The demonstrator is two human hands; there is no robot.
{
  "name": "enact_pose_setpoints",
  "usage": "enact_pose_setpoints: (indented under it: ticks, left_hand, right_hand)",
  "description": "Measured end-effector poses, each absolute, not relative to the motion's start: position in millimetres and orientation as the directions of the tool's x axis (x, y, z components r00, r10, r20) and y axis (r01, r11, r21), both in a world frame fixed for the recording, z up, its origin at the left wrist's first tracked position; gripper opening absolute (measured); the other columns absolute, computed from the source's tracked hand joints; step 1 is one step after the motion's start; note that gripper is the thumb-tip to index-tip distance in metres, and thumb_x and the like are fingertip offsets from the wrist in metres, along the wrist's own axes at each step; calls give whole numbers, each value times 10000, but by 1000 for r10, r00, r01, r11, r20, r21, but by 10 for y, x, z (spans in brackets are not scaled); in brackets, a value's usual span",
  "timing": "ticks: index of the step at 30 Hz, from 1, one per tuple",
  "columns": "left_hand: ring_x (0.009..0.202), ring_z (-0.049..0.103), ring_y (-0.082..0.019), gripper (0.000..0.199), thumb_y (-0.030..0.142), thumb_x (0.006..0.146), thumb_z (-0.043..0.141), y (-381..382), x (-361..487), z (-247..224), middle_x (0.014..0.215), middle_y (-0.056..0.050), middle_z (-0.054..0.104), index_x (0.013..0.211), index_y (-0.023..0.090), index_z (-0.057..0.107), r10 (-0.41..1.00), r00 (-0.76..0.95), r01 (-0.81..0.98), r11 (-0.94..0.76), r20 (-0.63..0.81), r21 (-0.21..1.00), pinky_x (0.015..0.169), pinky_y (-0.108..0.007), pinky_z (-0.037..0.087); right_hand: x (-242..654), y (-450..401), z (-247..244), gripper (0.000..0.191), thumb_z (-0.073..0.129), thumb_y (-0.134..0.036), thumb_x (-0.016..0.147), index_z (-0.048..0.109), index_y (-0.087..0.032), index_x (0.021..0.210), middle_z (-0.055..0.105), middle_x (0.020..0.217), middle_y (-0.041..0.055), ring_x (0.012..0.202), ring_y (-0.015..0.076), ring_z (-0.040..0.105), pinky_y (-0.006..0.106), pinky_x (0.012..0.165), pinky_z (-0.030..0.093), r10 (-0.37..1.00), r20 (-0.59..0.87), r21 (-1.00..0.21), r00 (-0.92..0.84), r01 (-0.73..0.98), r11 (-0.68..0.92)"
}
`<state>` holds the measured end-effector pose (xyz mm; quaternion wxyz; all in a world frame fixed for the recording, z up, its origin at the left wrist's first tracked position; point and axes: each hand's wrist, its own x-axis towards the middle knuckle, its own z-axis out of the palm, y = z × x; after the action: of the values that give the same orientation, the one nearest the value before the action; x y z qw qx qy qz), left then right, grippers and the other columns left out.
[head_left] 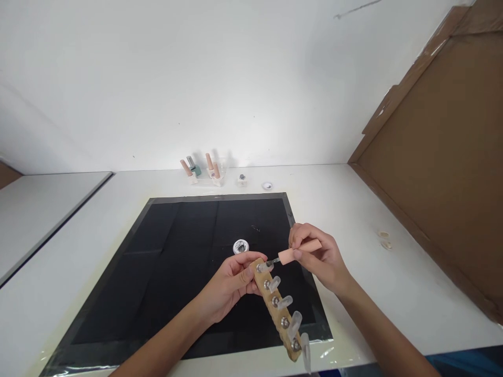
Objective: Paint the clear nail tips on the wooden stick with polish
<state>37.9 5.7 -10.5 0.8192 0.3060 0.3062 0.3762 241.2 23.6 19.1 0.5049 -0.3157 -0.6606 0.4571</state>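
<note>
**Entry: two items, both held**

Left fingers (245, 257): pinching the far end of a wooden bar (280, 312) with five studs and clear tips.
Right fingers (312, 231): closed on a peach-handled brush (290, 255), its end at the clear tip (267, 266) nearest the left fingers; contact I cannot confirm.
Just beyond the left fingers: white pot (236, 247).
Handling note: I would brace the bar, slant the brush low and stroke lightly, sparing the left fingers.
</note>
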Motion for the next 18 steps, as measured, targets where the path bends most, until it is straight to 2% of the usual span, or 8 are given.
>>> enact_pose_setpoints:
  ticks: [9, 14, 18]
  left_hand:
    - [727, 598, -125, 249, 309, 685, 759, 55, 354, -46, 797, -24, 632, 891, 182, 699, 826, 525, -428, 466, -207, 774, 646, -233, 504]
    - [770, 549, -134, 248, 315, 649, 780, 68, 250, 138, 872, -18, 561, 861, 209, 709, 901, 432, -398, 232, -42, 887, 656, -234, 505]
    - [780, 521, -133, 204, 295, 687, 749, -8, 101, 115, 891, -13, 525, 872, 229, 698, 951, 307, -288, 47, 45, 957, 651, -211, 479]
  right_hand:
    - [2440, 292, 168, 103, 576, -187, 770, 520, -208, 685, 452, 638, -21, 571, 138, 395, 266, 520, 311, 936, 310, -949, -167, -118, 294]
    - [2484, 333, 186, 86, 578, -196, 771, 548, -204, 690, 445, 647, -29, 542, 117, 413, 257, 502, 338, 965, 245, -951, -91, -218, 220]
    - [2501, 373, 215, 104, 586, -200, 752, 534, -198, 662, 439, 601, -43, 496, 97, 406, 249, 489, 329, 981, 192, -945, -5, -272, 184]
